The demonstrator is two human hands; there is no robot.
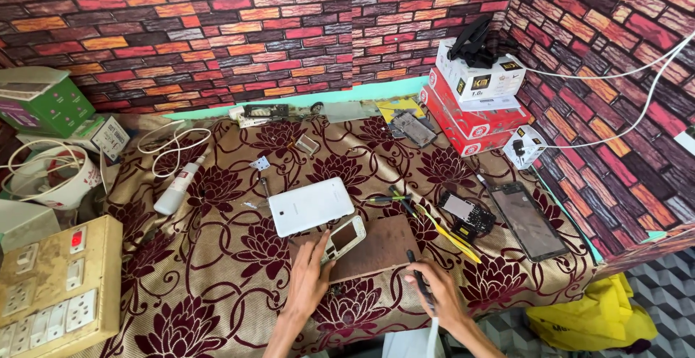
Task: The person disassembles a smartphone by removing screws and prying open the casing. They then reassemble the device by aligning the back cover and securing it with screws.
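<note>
While the left hand (308, 275) presses flat, fingers spread, on the small phone frame (344, 236), likely light and brittle, best pinned by its edges, the right hand (434, 289) pinches a dark tool (418, 275).

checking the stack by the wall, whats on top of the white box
A black stand-like thing sits on the white box, which rests on red boxes. What the stand covers of the box top cannot be seen.

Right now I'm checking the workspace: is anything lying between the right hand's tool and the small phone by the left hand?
Nothing visible. The right hand holds a dark tool; between it and the small phone, which the left hand touches, lies only the bare brown mat.
</note>
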